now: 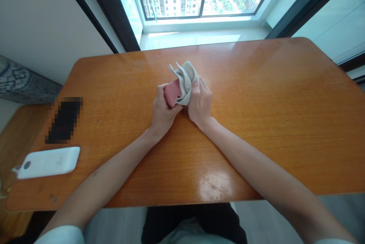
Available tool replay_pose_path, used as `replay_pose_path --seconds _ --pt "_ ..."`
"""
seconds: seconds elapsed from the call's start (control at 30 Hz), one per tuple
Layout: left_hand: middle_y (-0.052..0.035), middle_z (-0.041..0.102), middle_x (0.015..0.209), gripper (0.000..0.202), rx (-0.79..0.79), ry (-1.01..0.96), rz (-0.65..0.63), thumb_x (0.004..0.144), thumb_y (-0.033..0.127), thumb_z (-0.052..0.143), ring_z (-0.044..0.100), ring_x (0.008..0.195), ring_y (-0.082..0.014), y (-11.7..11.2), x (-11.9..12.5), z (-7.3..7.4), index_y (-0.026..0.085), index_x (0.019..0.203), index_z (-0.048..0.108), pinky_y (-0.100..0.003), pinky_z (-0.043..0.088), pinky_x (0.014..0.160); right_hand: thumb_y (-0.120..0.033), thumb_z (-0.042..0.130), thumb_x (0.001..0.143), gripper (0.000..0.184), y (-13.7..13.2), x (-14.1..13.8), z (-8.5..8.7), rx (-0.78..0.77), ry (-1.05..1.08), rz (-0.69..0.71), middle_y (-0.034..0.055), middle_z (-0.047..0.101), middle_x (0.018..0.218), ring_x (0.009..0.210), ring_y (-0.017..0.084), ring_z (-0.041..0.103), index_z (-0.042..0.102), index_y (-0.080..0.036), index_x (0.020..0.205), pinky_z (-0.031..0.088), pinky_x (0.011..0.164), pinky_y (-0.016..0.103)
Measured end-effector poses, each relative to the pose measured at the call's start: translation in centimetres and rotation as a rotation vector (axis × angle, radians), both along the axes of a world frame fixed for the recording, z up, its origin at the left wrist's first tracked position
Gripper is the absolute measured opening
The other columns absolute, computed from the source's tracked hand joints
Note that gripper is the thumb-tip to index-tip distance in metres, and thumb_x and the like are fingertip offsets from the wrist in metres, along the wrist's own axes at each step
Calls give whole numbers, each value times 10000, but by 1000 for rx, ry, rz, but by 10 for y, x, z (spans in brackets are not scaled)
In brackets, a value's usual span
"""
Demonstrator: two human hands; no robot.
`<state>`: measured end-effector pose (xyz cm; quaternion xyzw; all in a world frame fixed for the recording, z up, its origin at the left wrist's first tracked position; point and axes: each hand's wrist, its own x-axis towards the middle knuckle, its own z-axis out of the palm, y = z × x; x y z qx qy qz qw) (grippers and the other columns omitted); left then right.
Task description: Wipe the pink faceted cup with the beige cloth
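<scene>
1. The pink rounded object (172,92) sits between the hands, cupped in the curled left hand (162,112) and partly covered by cloth. Its exposed end is held only lightly, so a smooth surface or a hard rub could let it slip and fall onto the wooden table (256,122) just beneath the hands
2. The beige cloth (186,82) is bunched up, with loose corners standing beyond the fingers. If the right hand (200,103) loses its hold, the folds could slide away from the pink object
3. The table's glossy finish might let anything dropped skid. Well to the left of the left hand lie a white flat device (48,162) and a pixelated dark object (64,120). A wide swing of the left forearm could knock the white device, which lies nearer the table's edge, and push it over
4. No box, tray or bowl shows near the hands. The closest thing to a container is the cloth, wrapped over part of the pink object like a loose sleeve, and what lies under its folds is hidden
5. The left hand's fingers curl around the pink object from below, while the right hand's fingers and thumb pinch the cloth against it. The two hands nearly touch, with both forearms resting on the table
</scene>
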<state>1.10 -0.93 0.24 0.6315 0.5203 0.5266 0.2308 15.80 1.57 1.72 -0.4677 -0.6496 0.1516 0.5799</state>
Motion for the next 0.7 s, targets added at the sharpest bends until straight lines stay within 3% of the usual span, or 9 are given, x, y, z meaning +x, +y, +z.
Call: replay_pose_path --seconds 0.07,0.17,0.27,0.33,0.4,0.43,0.5,0.6,0.7 --pt "-16 762 1083 401 31 -19 -64 904 465 826 713 909 -207 2 -2 -5 274 1175 599 -370 604 795 -439 352 1139 461 -7 -1 5 268 -226 131 89 778 1387 1452 297 652 753 -262 1280 447 1299 571" --pt "-21 763 1033 313 14 -31 -131 952 516 772 724 920 -232 3 -3 -7 275 1083 621 -404 612 813 -366 382 1125 442 -9 -4 7 419 -328 186 57 742 1491 1533 290 600 718 -291 1403 373 1358 578" --pt "-13 759 1054 446 -43 -27 -51 863 454 877 721 898 -213 1 1 -1 269 1151 593 -384 607 804 -424 291 1166 500 -1 -4 1 237 -95 62 99 778 1364 1393 272 689 725 -243 1335 520 1222 505" --pt "-4 750 1080 519 -46 0 15 832 399 897 708 889 -194 -1 3 3 268 1209 565 -365 596 800 -545 246 1174 605 5 -3 -3 -8 87 -35 89 802 1040 1084 254 773 751 -223 1089 617 1010 439" --pt "-1 740 1104 515 -48 24 34 844 366 875 694 892 -185 -1 3 5 269 1235 554 -360 587 810 -616 214 1163 684 7 -2 -5 -176 173 -101 52 726 790 827 232 737 701 -229 878 625 854 408" --pt "-1 738 1110 512 -48 23 33 849 366 872 690 894 -184 -1 2 5 272 1237 552 -362 584 811 -610 205 1164 688 5 -2 -4 -177 157 -103 56 726 791 825 236 735 696 -231 866 625 859 417" --pt "3 734 1085 519 -40 0 14 850 414 886 685 885 -191 0 0 3 279 1221 549 -375 583 799 -534 235 1168 609 0 -2 -1 -14 17 -34 99 803 1055 1092 274 767 749 -232 1045 603 1048 480" --pt "-11 745 1081 471 -23 -26 -96 887 509 859 708 945 -223 2 -2 -1 274 1179 574 -411 592 835 -418 309 1149 484 -7 -4 4 293 -231 120 86 727 1495 1519 292 601 704 -275 1391 407 1331 560" --pt "-20 757 1099 455 -36 -25 -74 881 456 853 720 954 -225 2 0 1 261 1193 585 -405 590 838 -428 286 1163 490 -3 -4 2 246 -143 103 90 754 1430 1463 271 643 705 -263 1357 470 1281 514"
